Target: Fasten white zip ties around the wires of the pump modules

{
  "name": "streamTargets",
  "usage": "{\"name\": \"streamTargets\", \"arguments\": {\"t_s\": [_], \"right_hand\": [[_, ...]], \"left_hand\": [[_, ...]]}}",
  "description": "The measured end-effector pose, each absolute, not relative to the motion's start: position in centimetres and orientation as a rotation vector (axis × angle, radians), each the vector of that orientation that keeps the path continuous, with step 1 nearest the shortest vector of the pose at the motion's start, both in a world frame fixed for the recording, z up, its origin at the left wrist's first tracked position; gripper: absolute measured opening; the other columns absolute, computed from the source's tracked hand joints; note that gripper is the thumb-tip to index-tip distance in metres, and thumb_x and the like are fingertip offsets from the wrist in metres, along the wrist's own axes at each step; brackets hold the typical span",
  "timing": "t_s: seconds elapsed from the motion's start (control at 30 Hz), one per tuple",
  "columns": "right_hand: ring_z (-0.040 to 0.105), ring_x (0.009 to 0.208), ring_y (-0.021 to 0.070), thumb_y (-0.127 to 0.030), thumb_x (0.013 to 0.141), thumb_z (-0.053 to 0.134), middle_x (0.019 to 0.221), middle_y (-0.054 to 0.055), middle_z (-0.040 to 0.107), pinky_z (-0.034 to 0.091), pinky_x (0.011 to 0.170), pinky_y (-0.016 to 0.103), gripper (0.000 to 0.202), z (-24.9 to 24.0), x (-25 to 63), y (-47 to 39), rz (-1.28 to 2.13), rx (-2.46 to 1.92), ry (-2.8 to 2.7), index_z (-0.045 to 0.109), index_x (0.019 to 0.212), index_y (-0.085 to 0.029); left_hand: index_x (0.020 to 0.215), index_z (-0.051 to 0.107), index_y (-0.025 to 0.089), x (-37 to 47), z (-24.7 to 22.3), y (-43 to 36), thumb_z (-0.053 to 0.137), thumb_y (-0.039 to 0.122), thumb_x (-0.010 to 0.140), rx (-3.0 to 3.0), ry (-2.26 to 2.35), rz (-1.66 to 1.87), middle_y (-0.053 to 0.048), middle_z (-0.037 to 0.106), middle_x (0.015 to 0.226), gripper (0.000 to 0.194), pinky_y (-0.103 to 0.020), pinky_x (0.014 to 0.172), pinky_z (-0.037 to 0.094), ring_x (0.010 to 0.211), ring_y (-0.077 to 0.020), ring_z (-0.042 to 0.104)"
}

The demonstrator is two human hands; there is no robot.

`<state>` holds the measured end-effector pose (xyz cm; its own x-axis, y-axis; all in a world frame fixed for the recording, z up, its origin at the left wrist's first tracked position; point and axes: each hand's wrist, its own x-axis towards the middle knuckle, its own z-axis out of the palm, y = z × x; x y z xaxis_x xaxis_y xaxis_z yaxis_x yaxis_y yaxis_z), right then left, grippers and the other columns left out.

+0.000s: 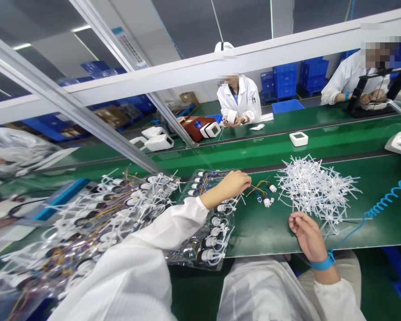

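My left hand (234,183) reaches over the right edge of a clear plastic tray (217,264), its fingers closed in a pinch. Just beside those fingertips lie the yellow and dark wires of two small black-and-white motor-like parts (266,202) with a tiny blue connector; whether the fingers hold a wire, I cannot tell. My right hand (307,234), a blue strap round its wrist, hovers near the bench's front edge with its fingers curled together; their grip is hidden. Close to it is a heap of thin white tube-like pieces (316,189). Similar parts with white loops (207,255) fill the tray.
Many wired parts with white tubes (120,214) cover the left of the green bench (254,236). A blue coiled cord (389,196) runs to my wrist strap. White devices (298,138) stand beyond, where co-workers in white coats (243,96) sit. A metal frame (173,118) crosses above.
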<state>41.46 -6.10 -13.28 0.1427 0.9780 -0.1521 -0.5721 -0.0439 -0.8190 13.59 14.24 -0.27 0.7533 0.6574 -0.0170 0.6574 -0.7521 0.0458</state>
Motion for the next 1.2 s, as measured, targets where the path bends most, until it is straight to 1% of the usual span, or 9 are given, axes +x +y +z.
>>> {"name": "streamTargets", "arguments": {"t_s": [0.17,0.53,0.77,0.83,0.9,1.0,1.03,1.1,1.2], "right_hand": [[0.064,0.08,0.0234,-0.053,0.082,0.098,0.091,0.009,0.076,0.047,0.066,0.036,0.033,-13.3,41.3,-6.1,1.393,-0.875,-0.564,0.088,0.097,-0.026],[0.063,0.08,0.0224,-0.051,0.079,0.099,0.09,0.008,0.076,0.045,0.066,0.034,0.032,-12.7,41.3,-5.8,1.425,-0.843,-0.543,0.088,0.095,-0.025],[0.065,0.081,0.0223,-0.051,0.092,0.09,0.093,0.008,0.077,0.05,0.067,0.033,0.029,-13.8,41.6,-5.9,1.408,-0.868,-0.677,0.086,0.102,-0.024],[0.069,0.089,0.0242,-0.052,0.1,0.082,0.107,0.01,0.079,0.056,0.073,0.035,0.029,-13.7,41.6,-6.2,1.38,-0.9,-0.844,0.085,0.11,-0.026],[0.072,0.116,0.03,-0.057,0.103,0.079,0.139,0.013,0.074,0.061,0.09,0.04,0.038,-13.3,41.5,-6.4,1.366,-0.876,-1.085,0.082,0.128,-0.028],[0.053,0.155,0.0378,-0.069,0.095,0.083,0.172,0.014,0.053,0.053,0.119,0.051,0.074,-12.7,41.6,-6.6,1.444,-0.727,-1.369,0.066,0.157,-0.032],[0.053,0.156,0.0383,-0.074,0.093,0.082,0.172,0.015,0.054,0.051,0.121,0.052,0.083,-12.6,41.7,-6.6,1.503,-0.674,-1.412,0.061,0.162,-0.032],[0.067,0.141,0.0376,-0.082,0.094,0.075,0.159,0.017,0.067,0.057,0.112,0.051,0.09,-12.4,42.0,-6.5,1.647,-0.573,-1.449,0.058,0.165,-0.03],[0.08,0.112,0.034,-0.087,0.095,0.069,0.133,0.017,0.081,0.063,0.089,0.043,0.085,-12.2,42.3,-6.4,1.831,-0.476,-1.441,0.069,0.153,-0.024]], "left_hand": [[0.102,0.078,0.022,14.2,3.4,14.3,0.058,0.028,0.112,2.752,1.062,0.208,-0.006,0.082,0.102,0.023,-0.032,0.08,0.049,0.09,-0.0236,0.074],[0.092,0.081,0.022,14.6,8.3,14.0,0.071,0.043,0.106,2.646,0.892,0.347,-0.007,0.081,0.099,0.028,-0.032,0.087,0.054,0.091,-0.0232,0.075],[0.098,0.08,0.019,14.8,10.5,7.4,0.064,0.039,0.111,2.52,0.943,0.48,-0.003,0.081,0.091,0.029,-0.026,0.076,0.051,0.079,-0.0173,0.072],[0.097,0.08,0.019,14.7,11.0,4.6,0.064,0.038,0.112,2.464,0.899,0.475,-0.003,0.081,0.091,0.029,-0.025,0.077,0.052,0.08,-0.017,0.073],[0.096,0.08,0.019,14.8,11.2,1.9,0.064,0.035,0.112,2.37,0.861,0.48,-0.003,0.081,0.09,0.027,-0.025,0.078,0.053,0.081,-0.0169,0.074],[0.092,0.08,0.019,15.6,10.1,-1.7,0.065,0.03,0.111,2.161,0.807,0.508,-0.004,0.08,0.086,0.026,-0.024,0.075,0.055,0.077,-0.0155,0.074],[0.091,0.081,0.019,16.0,9.3,-2.7,0.066,0.031,0.11,2.065,0.8,0.524,-0.004,0.08,0.086,0.026,-0.023,0.073,0.056,0.076,-0.0155,0.074],[0.091,0.081,0.018,17.0,7.1,-4.3,0.068,0.036,0.108,1.803,0.817,0.575,-0.006,0.08,0.089,0.028,-0.024,0.07,0.059,0.077,-0.0167,0.076],[0.088,0.079,0.017,18.7,2.9,-5.4,0.078,0.052,0.101,1.289,0.885,0.718,-0.006,0.077,0.085,0.038,-0.024,0.064,0.063,0.075,-0.0186,0.077]]}}
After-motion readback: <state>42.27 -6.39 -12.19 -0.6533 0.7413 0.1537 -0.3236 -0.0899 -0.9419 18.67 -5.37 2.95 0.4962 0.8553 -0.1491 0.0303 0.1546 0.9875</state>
